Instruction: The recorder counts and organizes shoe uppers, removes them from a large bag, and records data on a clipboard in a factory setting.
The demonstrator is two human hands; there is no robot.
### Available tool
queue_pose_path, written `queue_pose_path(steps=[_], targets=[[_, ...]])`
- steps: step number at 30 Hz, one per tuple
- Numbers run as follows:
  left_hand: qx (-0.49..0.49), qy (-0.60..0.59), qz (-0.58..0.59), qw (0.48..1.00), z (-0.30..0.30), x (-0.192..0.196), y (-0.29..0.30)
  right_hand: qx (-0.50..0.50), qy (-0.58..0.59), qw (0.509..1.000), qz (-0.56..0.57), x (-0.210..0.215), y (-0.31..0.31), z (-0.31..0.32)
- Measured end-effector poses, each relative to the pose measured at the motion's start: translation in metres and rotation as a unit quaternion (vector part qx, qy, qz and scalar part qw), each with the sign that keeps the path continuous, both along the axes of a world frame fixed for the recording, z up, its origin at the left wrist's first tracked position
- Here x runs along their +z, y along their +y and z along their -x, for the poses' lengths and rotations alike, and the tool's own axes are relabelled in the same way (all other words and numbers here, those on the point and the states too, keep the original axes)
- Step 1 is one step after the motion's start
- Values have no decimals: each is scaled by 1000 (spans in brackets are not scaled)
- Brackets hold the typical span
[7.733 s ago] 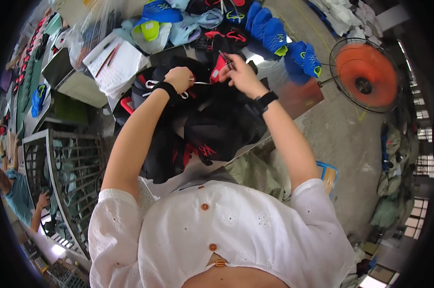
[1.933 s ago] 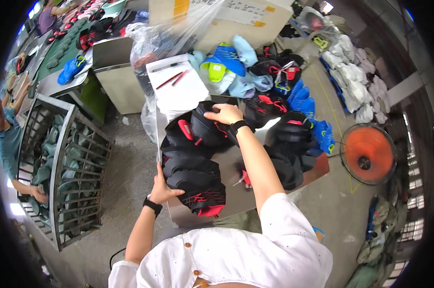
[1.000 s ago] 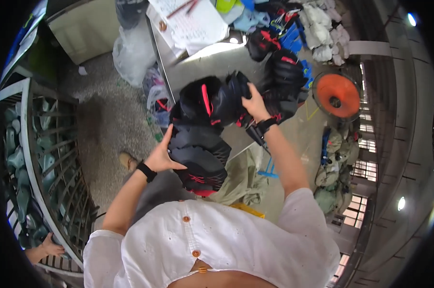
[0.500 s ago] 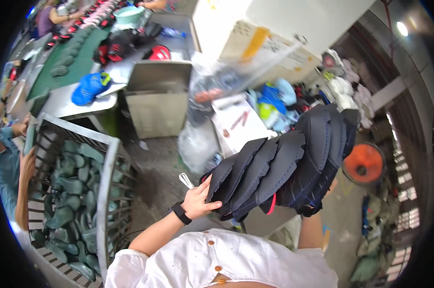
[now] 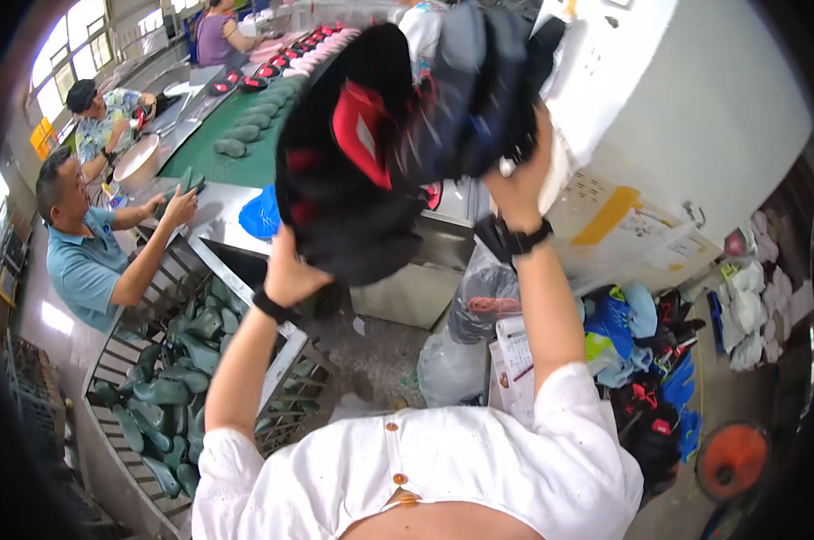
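A thick stack of black shoe uppers (image 5: pixel 353 225) with red parts is held up in front of me, partly smeared by motion. My left hand (image 5: pixel 292 273) grips its lower left end. At the other end, my right hand (image 5: pixel 522 184) is closed round the darker, blurred uppers. Both arms reach forward, and the stack hides part of the worktable behind it. Beside my left hand, a blue shoe upper (image 5: pixel 261 214) lies on the table edge.
Green shoe lasts (image 5: pixel 168 391) fill a slatted crate (image 5: pixel 285 364) at left, where a person in a blue shirt (image 5: pixel 92 261) holds a last. Lasts and uppers line the green conveyor (image 5: pixel 211 160). At right are a white cabinet (image 5: pixel 695 117), heaped uppers (image 5: pixel 645 360) and an orange fan (image 5: pixel 733 461).
Both hands have lifted the stack of shoe uppers up and forward, toward the table and conveyor. My view has swung left, showing more of the conveyor and the co-workers.
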State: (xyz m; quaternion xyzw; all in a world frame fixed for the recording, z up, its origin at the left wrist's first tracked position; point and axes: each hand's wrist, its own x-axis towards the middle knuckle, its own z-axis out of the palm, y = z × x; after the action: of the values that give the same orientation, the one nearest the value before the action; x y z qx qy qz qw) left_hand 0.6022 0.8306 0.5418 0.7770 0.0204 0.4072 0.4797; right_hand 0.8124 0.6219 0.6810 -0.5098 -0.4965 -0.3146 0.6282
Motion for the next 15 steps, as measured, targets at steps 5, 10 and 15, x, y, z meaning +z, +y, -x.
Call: queue_pose_path(steps=[5,10,15], targets=[[0,35,-19,999,-76,47,59,-53,-14,994,91,-11,103,-119],[-31,37,-36,998,-130,28,131,22,54,994,90,-59,158,-190],[-72,23,34,997,-202,-11,183,55,165,974,146,-98,177,-258]])
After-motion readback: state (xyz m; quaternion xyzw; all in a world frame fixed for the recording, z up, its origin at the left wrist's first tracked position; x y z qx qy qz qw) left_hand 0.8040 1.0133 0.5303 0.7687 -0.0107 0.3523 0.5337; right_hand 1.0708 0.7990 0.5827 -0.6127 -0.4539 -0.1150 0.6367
